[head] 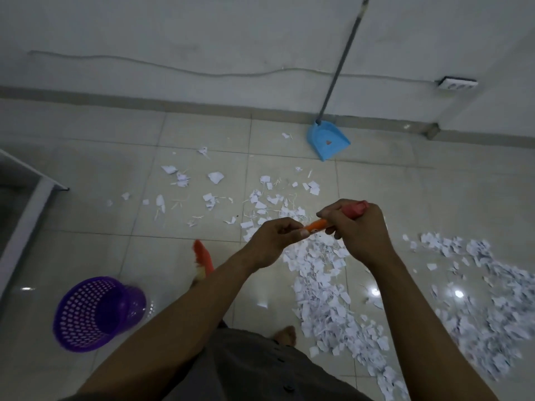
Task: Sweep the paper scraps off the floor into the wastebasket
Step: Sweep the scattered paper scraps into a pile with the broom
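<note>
White paper scraps (324, 287) lie spread over the tiled floor, thickest at the centre and right (480, 299), thinner farther back (215, 177). Both hands grip an orange broom handle (404, 225): my left hand (273, 237) lower on it, my right hand (356, 227) near its red top end (359, 208). The broom's orange head (202, 257) shows blurred below my left forearm. A purple perforated wastebasket (95, 312) stands on the floor at the lower left.
A blue dustpan (328, 140) with a long grey handle (341, 62) leans against the far wall. A cable and a wall socket (456, 83) run along that wall. A white frame (26, 204) stands at the left edge. My bare foot (286, 335) is near the scraps.
</note>
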